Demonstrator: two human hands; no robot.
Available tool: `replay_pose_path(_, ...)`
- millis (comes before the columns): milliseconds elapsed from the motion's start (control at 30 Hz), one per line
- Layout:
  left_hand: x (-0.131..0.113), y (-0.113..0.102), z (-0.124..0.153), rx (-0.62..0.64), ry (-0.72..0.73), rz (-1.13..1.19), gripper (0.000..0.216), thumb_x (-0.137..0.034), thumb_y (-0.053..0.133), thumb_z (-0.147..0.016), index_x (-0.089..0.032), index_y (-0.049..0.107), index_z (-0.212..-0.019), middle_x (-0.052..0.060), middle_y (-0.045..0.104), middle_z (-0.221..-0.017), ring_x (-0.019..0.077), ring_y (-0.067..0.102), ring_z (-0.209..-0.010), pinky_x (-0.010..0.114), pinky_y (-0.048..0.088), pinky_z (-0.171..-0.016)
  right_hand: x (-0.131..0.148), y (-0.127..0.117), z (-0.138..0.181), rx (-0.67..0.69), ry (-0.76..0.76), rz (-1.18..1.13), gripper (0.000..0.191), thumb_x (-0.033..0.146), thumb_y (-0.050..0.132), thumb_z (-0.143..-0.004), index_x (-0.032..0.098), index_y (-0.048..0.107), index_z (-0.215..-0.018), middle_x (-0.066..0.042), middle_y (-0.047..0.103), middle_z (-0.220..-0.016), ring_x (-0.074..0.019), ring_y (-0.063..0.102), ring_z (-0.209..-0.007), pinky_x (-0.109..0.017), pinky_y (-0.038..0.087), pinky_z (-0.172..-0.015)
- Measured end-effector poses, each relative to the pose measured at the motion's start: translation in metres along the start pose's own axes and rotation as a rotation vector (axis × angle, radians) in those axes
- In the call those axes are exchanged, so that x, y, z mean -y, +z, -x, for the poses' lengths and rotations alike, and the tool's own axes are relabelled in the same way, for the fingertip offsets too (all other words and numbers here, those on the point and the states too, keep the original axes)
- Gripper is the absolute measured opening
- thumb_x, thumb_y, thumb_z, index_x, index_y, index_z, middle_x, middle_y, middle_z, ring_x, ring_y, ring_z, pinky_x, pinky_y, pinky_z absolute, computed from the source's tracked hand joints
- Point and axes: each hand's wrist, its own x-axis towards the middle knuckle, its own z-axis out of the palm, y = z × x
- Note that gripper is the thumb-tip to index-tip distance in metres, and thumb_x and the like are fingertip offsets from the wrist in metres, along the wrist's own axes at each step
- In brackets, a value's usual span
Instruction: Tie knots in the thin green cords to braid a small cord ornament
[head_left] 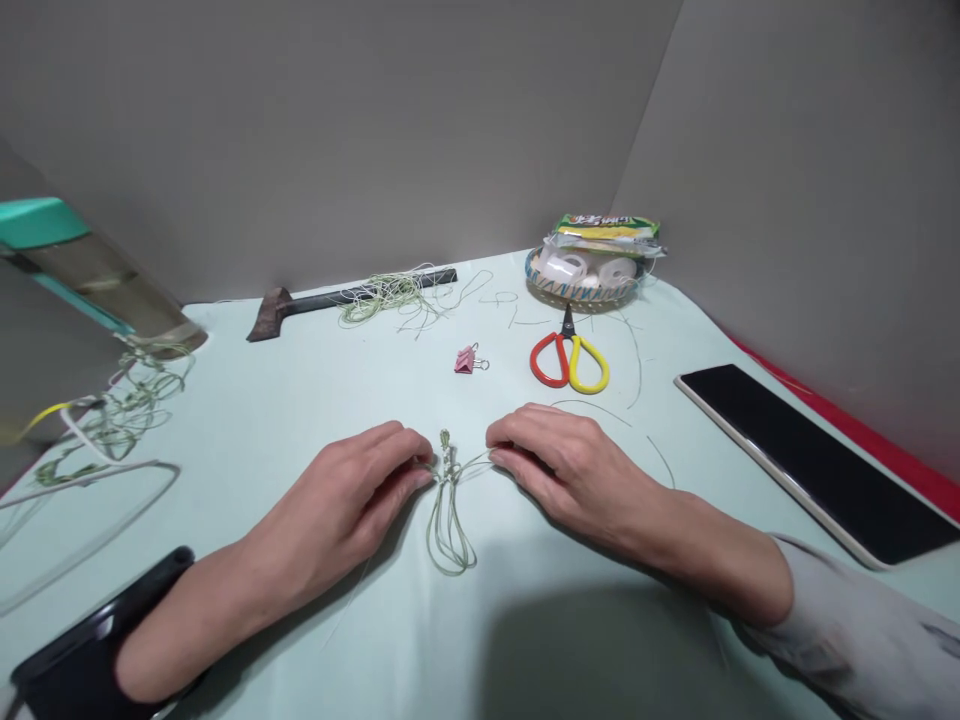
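A knotted length of pale green cord (448, 500) lies on the light green table (315, 400) between my hands, with a loop trailing toward me. My left hand (352, 490) rests on the table, fingers pinched on the cord's left strand beside the knot. My right hand (559, 455) lies opposite, fingers curled and pinching the right strand. The two strands run out sideways from the knot into my fingertips.
A pink binder clip (466, 360) and red-and-yellow scissors (568, 362) lie beyond the hands. A basket (585, 275) with packets stands at the back. A loose cord bundle (382, 293) lies on a dark tool. A tablet (814, 455) sits right; a bottle (97, 275) and more cord left.
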Motion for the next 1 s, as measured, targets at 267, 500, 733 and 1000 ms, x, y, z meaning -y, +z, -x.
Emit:
replay_pose_path(267, -0.004, 0.000, 0.010, -0.052, -0.011, -0.012, 0.022, -0.021, 0.047, -0.103, -0.021, 0.065, -0.091, -0.001, 0.060, -0.078, 0.0138, 0.056, -0.067, 0.025, 0.041, -0.064, 0.005, -0.005, 0.008, 0.021, -0.030, 0.013, 0.018, 0.016, 0.048, -0.103, 0.018, 0.062, -0.091, -0.003, 0.061, -0.077, -0.0171, 0.051, -0.072, -0.030, 0.042, -0.068)
replay_pose_path(500, -0.007, 0.000, 0.021, -0.082, -0.036, -0.050, 0.027, -0.019, 0.042, -0.102, -0.021, 0.062, -0.083, -0.001, 0.057, -0.073, 0.0149, 0.054, -0.062, 0.027, 0.040, -0.060, 0.011, -0.008, 0.020, 0.027, -0.016, 0.023, 0.020, 0.012, 0.047, -0.100, 0.017, 0.062, -0.087, -0.003, 0.060, -0.073, -0.0170, 0.050, -0.069, -0.030, 0.040, -0.066)
replay_pose_path(733, -0.012, -0.005, 0.039, -0.057, -0.087, -0.095, 0.031, -0.024, 0.038, -0.103, -0.020, 0.062, -0.082, 0.001, 0.058, -0.074, 0.0165, 0.055, -0.063, 0.028, 0.042, -0.060, 0.021, -0.014, 0.036, 0.059, -0.007, 0.047, 0.022, 0.011, 0.047, -0.099, 0.015, 0.063, -0.086, -0.003, 0.060, -0.072, -0.0169, 0.049, -0.068, -0.030, 0.040, -0.066)
replay_pose_path(1000, -0.016, -0.007, 0.063, -0.071, -0.180, -0.142, 0.034, -0.029, 0.036, -0.102, -0.022, 0.059, -0.077, 0.001, 0.058, -0.069, 0.0174, 0.055, -0.059, 0.029, 0.043, -0.057, 0.029, -0.016, 0.047, 0.099, -0.038, 0.124, 0.029, 0.008, 0.041, -0.097, 0.019, 0.054, -0.073, 0.000, 0.048, -0.065, -0.0165, 0.040, -0.064, -0.031, 0.035, -0.062)
